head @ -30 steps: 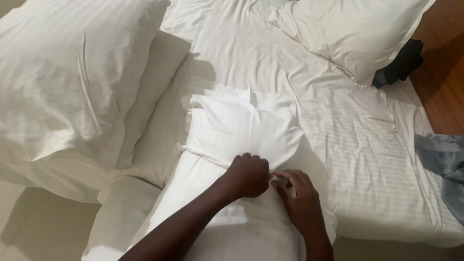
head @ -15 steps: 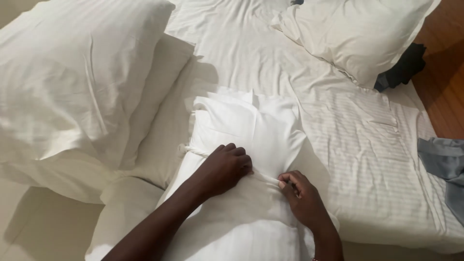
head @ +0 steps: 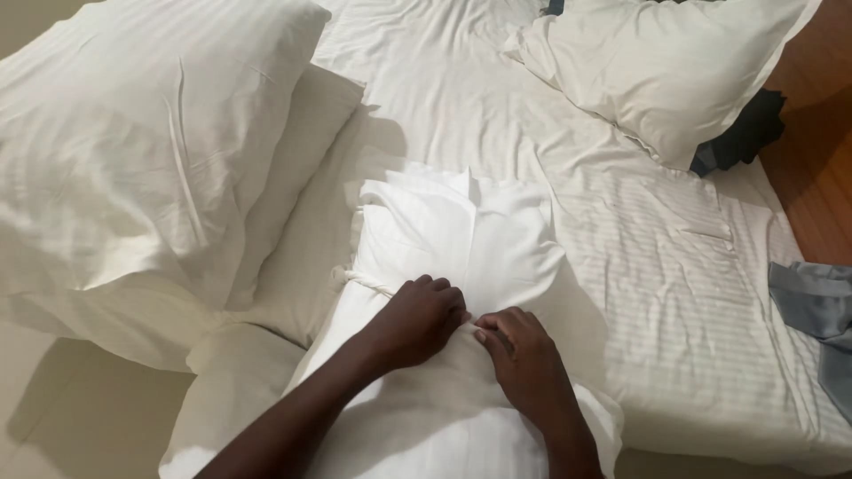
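2 stacked white pillows (head: 151,151) at left, another pillow (head: 666,71) top right, grey cloth (head: 821,306) beside

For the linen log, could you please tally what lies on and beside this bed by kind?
White pillows: 3 – a stack of two at the left (top pillow, lower pillow) and the far pillow.
White folded robe with a twisted cord, under both hands: 1 – folded robe, left hand, right hand.
Dark cloth: 1.
Grey cloth: 1.
Total: 6.
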